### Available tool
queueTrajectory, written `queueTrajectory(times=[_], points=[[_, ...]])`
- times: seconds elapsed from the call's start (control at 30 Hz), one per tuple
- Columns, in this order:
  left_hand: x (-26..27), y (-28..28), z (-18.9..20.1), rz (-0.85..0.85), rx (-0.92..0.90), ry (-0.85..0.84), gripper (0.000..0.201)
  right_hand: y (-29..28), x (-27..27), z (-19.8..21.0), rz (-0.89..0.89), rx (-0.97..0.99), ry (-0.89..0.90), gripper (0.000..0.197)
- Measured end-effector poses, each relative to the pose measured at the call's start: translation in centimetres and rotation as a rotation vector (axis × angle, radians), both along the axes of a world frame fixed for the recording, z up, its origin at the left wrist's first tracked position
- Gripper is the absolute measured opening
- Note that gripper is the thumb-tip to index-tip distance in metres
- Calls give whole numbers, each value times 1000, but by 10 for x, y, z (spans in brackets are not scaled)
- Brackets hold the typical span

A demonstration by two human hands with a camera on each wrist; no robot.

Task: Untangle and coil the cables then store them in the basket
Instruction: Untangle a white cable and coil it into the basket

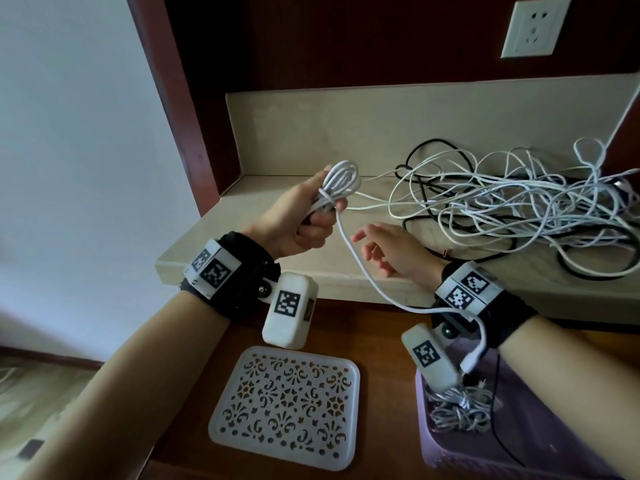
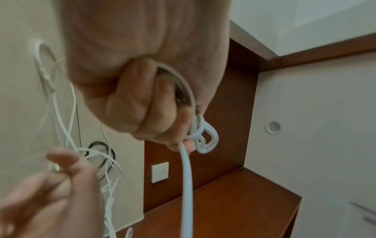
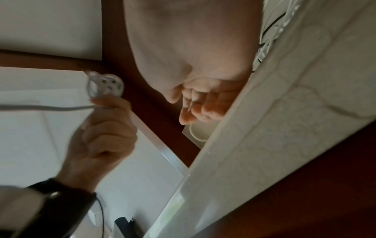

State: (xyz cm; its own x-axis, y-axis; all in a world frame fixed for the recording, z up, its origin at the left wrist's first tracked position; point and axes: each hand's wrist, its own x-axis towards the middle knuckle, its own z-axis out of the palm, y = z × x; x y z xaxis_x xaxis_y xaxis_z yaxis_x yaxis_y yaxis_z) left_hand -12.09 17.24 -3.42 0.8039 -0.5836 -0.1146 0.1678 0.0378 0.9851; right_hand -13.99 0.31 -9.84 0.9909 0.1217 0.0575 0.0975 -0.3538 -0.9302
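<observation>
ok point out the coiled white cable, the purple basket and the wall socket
coiled white cable (image 1: 341, 180), head view, on the looped top above the left hand
purple basket (image 1: 424, 441), head view, on its left wall
wall socket (image 1: 533, 27), head view, on its faceplate

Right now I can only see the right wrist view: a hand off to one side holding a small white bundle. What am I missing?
Observer: That is the left hand, and its fingers grip a coiled white cable. The cable's loose tail hangs down past the right wrist.
Operator: Is there more cable to sort?
Observer: Yes. A tangle of white and black cables lies on the stone ledge, to the right of both hands.
Operator: And where will the bundle go?
Observer: Probably into the purple basket that sits below the right wrist. It already has grey coiled cables in it.
</observation>
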Motion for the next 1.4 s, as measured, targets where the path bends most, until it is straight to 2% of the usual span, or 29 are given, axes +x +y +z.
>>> queueTrajectory(times=[0.1, 0.17, 0.27, 0.37, 0.5, 0.6, 0.7, 0.77, 0.83, 0.9, 0.93, 0.97, 1.03, 1.07, 1.13, 1.23, 1.33, 1.4], points=[[-5, 0, 2, -80, -83, 22, 72, -8, 6, 3, -57, -15, -37, 27], [-5, 3, 4, -97, -127, 52, 71, -14, 6, 8, -35, -14, -43, 28], [-2, 12, 5, -122, -197, 80, 67, -21, -1, 19, 135, 116, 28, 35], [4, 25, 8, -174, -267, 80, 57, -22, -12, 35, 262, 89, 49, 41], [12, 27, 7, 15, -67, 76, 65, -13, -26, 54, 330, -71, -30, 37], [12, 18, 2, 116, 91, 60, 56, 7, -34, 60, 386, -238, -27, 38], [9, 10, 0, 169, 146, 46, 55, 27, -39, 56, 368, -352, -59, 19], [8, 8, 1, 194, 154, 35, 56, 30, -41, 53, 274, -455, -193, 15], [7, 8, 3, 232, 194, -3, 60, 27, -42, 56, 212, -814, -416, 14], [5, 4, 4, 262, 281, -68, 63, 26, -43, 62, 192, -1158, -713, 15], [3, 1, 4, 262, 339, -99, 61, 25, -43, 66, 215, -1256, -855, 16], [1, -3, 3, 241, 405, -125, 59, 26, -45, 71, 261, -1320, -924, 16], [-6, -10, 2, 133, 529, -172, 49, 24, -45, 81, 357, -1402, -976, 14], [-9, -13, 1, 61, 579, -187, 42, 19, -43, 86, 370, -1381, -1024, 13], [-16, -19, 1, -72, 656, -184, 37, 13, -42, 99, 346, -1237, -1006, 13], [-26, -27, 1, -271, 673, -68, 35, -1, -33, 105, 287, -857, -875, 7], [-27, -22, 6, -384, 504, 70, 38, -12, -24, 90, 251, -436, -695, 13], [-25, -16, 9, -404, 374, 116, 38, -10, -22, 75, 194, -364, -665, 10]])
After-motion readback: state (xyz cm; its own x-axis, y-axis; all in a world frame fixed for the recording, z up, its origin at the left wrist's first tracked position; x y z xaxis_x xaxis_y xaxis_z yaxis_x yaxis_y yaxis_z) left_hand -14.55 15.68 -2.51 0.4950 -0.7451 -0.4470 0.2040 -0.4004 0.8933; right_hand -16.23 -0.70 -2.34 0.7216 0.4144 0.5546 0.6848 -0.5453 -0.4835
